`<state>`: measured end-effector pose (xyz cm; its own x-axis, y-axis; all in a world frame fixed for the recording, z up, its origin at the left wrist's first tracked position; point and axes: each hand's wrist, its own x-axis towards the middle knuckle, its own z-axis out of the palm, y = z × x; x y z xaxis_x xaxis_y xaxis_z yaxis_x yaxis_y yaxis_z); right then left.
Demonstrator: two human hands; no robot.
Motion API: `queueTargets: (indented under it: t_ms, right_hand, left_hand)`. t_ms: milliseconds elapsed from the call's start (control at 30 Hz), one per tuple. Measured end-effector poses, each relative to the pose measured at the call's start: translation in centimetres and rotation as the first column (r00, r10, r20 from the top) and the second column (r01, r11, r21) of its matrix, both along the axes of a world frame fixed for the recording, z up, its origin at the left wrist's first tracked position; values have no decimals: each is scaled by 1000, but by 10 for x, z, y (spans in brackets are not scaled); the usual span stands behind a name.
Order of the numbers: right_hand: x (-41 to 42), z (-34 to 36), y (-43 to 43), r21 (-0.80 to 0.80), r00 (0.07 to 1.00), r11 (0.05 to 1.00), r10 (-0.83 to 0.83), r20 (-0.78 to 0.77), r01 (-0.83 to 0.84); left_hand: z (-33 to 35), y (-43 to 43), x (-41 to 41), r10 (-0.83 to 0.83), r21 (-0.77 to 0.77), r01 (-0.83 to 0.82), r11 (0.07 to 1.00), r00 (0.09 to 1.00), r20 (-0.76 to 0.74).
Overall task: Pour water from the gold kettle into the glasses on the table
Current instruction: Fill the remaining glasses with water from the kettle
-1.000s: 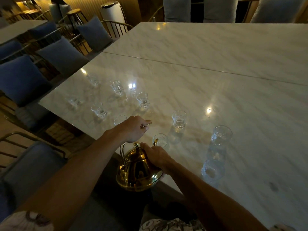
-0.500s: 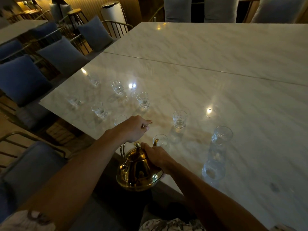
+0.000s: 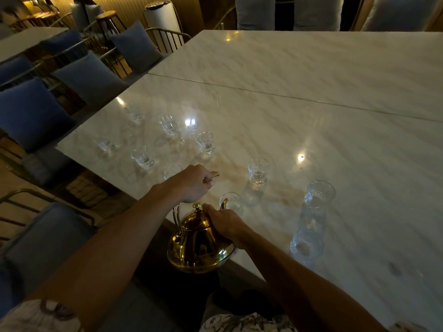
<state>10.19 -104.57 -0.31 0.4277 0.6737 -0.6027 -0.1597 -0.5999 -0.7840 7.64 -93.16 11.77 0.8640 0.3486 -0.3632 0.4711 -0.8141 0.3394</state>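
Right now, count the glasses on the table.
10: back-left glass, back glass, edge glass, front-left glass, inner glass; rim glass behind left hand; spout glass at gold kettle; middle glass; tall glass and near glass right, maybe one vessel. Glare may hide another.

Gold pot-bellied metal kettle point(image 3: 200, 243) is showing a smooth mirror polish and throwing back dark reflections. Its thin curved handle point(image 3: 177, 212) is looking like the same gold metal. White grey-veined marble counter point(image 3: 311, 104) is reading glossy and smooth, bouncing lamp glare in spots. Small clear glass tumblers point(image 3: 258, 172) are glinting and looking ribbed low down. Tall clear glass vessel point(image 3: 320, 194) is looking smooth-walled. Square blue cushions point(image 3: 28, 111) are reading as matt cloth. Thin bent-rod metal chair frames point(image 3: 167, 31) are showing a dull sheen. Round stool seat point(image 3: 106, 15) is looking like wood.
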Motion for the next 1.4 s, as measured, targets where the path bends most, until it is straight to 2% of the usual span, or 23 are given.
queueTargets:
  t_ms: [967, 1067, 1400]
  right_hand:
    - [-1, 3, 0, 3, 996, 997, 72, 44, -73]
    - [-2, 7, -1, 0, 999, 999, 34, 10, -34]
    - [-5, 5, -2, 20, 999, 1000, 18, 34, -19]
  left_hand:
    - [0, 2, -3, 17, -2, -17, 1000, 1000, -1]
    - [-1, 4, -4, 15, -10, -15, 1000, 1000, -1]
    - [-4, 6, -8, 44, -27, -43, 999, 999, 17]
